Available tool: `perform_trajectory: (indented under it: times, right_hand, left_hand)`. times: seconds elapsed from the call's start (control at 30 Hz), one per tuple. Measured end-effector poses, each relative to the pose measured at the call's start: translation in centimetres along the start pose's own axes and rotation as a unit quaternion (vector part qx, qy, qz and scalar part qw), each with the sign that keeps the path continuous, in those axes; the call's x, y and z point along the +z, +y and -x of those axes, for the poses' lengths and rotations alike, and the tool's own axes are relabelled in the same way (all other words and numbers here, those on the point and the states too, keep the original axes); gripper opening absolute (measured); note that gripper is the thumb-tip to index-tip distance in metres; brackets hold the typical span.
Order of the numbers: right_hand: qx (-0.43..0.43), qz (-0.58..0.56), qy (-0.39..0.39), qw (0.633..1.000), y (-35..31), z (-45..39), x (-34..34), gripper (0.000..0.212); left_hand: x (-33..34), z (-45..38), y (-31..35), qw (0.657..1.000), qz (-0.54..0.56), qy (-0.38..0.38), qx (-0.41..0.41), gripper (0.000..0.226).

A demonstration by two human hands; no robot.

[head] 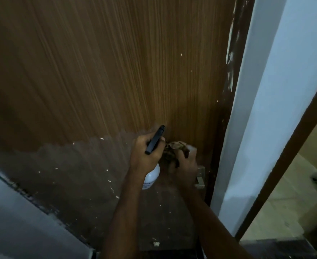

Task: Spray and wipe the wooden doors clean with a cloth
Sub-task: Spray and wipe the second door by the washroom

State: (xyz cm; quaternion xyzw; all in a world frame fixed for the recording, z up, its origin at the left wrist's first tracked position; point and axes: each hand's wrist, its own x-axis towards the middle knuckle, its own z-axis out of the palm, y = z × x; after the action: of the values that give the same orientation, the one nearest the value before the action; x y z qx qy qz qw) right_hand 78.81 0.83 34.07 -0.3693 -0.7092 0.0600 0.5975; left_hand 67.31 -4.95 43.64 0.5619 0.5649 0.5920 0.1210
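Door handle (200,176) mostly hidden behind right hand (184,162); spray bottle (152,176) label unreadable.

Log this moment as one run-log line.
left hand: grips spray bottle | right hand: presses cloth on wooden door

Wooden door (101,75): brown vertical grain, lower part dull, paint-flecked; white spray bottle (152,175), black trigger head; brownish cloth (174,150) bunched against door.
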Motion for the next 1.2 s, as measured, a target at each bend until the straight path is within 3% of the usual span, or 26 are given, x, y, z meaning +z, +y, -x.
perform_trajectory:
  times: [0.27,0.4,0.53,0.7,0.77,0.93,1.0,1.07,1.2]
  right_hand:
    - [0.086,-0.133,0.067,0.985,-5.4,-7.4,-0.6,0.067]
    - [-0.004,-0.025,0.012,1.000,-3.2,-2.5,1.1,0.046]
    - [-0.021,-0.031,-0.026,0.999,-3.0,-1.3,1.6,0.046]
    - [-0.011,-0.070,0.112,0.991,-6.9,-8.1,1.0,0.045]
    - [-0.026,-0.067,0.130,0.989,-7.0,-7.8,1.8,0.043]
    - [-0.058,-0.004,-0.021,0.998,-4.2,1.9,5.1,0.031]
    - [-0.033,-0.004,-0.058,0.998,-4.9,2.8,5.5,0.030]
    - [-0.006,-0.022,-0.039,0.999,-6.9,1.1,5.2,0.040]
    - [0.022,-0.046,0.072,0.996,-11.0,-4.4,4.9,0.048]
  left_hand:
    - [-2.0,0.4,-0.6,1.000,-0.018,0.024,-0.002,0.040]
    - [-2.8,0.7,-1.0,1.000,-0.014,0.015,-0.024,0.044]
    - [-3.9,0.9,-1.4,0.999,-0.020,0.018,-0.020,0.052]
    - [-5.9,1.1,-1.6,0.998,-0.029,0.044,-0.025,0.053]
    - [-6.8,1.2,-1.8,0.998,-0.042,0.050,-0.022,0.049]
    - [-9.1,1.4,-2.4,0.997,-0.063,0.040,-0.034,0.047]
    - [-10.0,1.6,-2.4,0.996,-0.075,0.040,-0.026,0.047]
    - [-10.8,1.9,-2.6,0.997,-0.073,0.034,-0.021,0.047]
    - [-12.1,2.6,-3.7,0.997,-0.063,0.035,-0.023,0.049]
